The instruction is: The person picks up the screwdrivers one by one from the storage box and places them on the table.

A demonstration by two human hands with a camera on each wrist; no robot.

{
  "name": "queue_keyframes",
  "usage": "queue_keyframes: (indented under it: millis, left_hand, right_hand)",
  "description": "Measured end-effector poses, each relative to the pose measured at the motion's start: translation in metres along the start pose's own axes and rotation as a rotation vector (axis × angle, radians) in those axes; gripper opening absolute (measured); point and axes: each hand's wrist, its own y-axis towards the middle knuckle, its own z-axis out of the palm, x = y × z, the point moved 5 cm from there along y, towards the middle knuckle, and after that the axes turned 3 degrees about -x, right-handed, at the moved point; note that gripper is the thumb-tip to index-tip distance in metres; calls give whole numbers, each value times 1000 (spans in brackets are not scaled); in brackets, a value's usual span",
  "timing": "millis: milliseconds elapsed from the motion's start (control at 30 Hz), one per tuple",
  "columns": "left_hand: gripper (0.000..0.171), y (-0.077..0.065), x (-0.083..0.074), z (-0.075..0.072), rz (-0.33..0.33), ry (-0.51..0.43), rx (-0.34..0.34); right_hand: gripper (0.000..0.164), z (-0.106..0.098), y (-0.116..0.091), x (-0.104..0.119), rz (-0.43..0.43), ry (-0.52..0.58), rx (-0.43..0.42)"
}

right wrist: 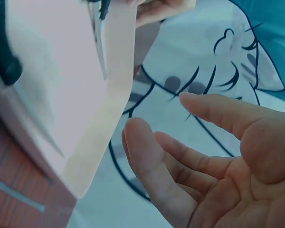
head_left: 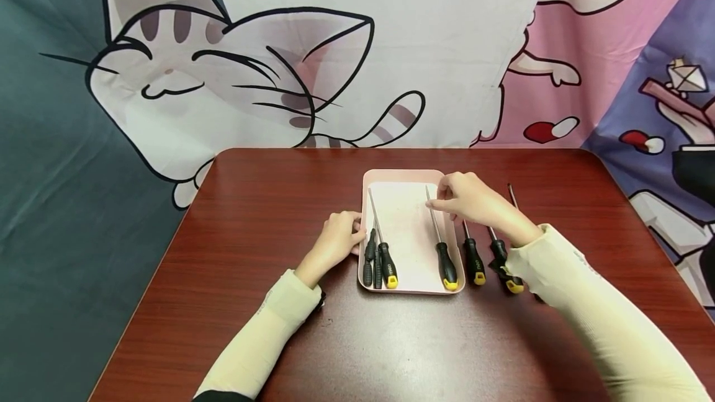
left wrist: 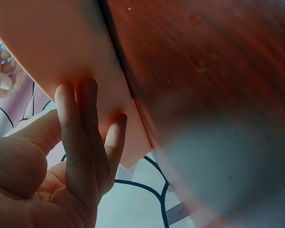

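Right hand (head_left: 469,200) grip spread above the screwdriver (head_left: 441,242) lying lengthwise in the tray (head_left: 404,174) (handle nearest); left hand (head_left: 335,242) flat against tray's left wall.

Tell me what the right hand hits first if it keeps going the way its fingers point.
Probably the shaft of the lone screwdriver in the pink tray: the right hand points left, fingertips right at it. Contact is unclear.
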Motion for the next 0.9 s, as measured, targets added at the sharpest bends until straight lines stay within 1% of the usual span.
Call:
queue_keyframes:
  millis: [167,400,467,600,900]
  left_hand:
    - [36,-1,1,0,3,7,-2]
    - [36,0,1,0,9,-23,-2]
    - [36,0,0,-1,12,-19,-5]
    - [36,0,0,-1,17,-1,-12]
    - [37,1,2,0,11,-9,-1]
  right_hand:
    - [25,15,11,12,-8,46,37]
    - [22,35,24,22,-65,91,59]
    - [22,41,26,23,-52,105,76]
    - [23,54,29,24,-31,94,99]
    - [21,85,31,26,3,94,150]
